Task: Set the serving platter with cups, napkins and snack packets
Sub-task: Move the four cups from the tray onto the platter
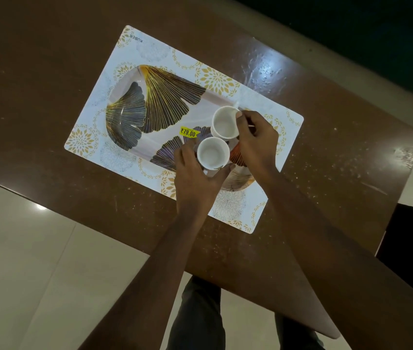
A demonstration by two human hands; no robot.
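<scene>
Both hands are in over the serving platter (129,97), which lies on a white placemat (86,140) with gold flower prints, set slantwise on the brown desk (49,122). The left hand (195,178) wraps the nearer white cup (213,154), its fingers (181,154) curled round the cup's left side and the thumb coming up on the right. The right hand (258,142) has the farther white cup (225,121), with fingertips pinching at its right edge. The two cups sit just beside each other, mouths up and nothing visible inside, over the platter's end nearest the person. Whether their bases are down on the platter or just off it cannot be told from this angle. A yellow price sticker (188,132) reading 79.00 shows on the platter just left of the cups. The platter's far end shows its dark ginkgo-leaf pattern with gold lines. Pale floor tiles (23,248) lie below the desk edge, and dark trousers (197,311) show between the forearms
</scene>
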